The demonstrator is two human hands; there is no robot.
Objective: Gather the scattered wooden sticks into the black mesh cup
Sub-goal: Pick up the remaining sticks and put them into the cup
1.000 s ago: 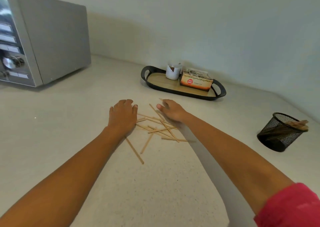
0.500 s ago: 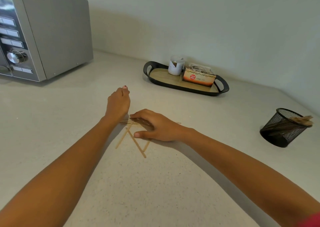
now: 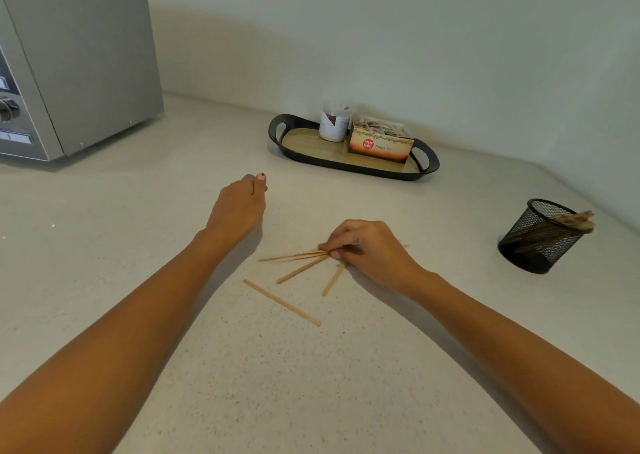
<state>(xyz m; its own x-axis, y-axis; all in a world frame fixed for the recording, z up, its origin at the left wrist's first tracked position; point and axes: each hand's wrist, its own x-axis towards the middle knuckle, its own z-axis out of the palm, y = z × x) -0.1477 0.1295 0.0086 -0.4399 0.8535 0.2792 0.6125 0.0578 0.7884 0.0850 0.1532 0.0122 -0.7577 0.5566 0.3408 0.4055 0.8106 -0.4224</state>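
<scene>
R hand (image 3: 372,251) pinches sticks (image 3: 298,256), loose stick (image 3: 282,302) nearby, mesh cup (image 3: 540,235) well apart

microwave (image 3: 86,62): silver, far left on the desk (image 3: 138,246)
tray (image 3: 277,131): black rim, wood floor, by the wall
on tray: white cup (image 3: 334,123), tea box (image 3: 379,147)

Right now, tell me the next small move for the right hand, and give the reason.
Probably slide the right hand toward the short stick beside it and add it to the pinch. The hand pinches a fanned bunch of sticks by one end, while that stick and a longer loose stick lie free on the counter, outside the black mesh cup.
</scene>
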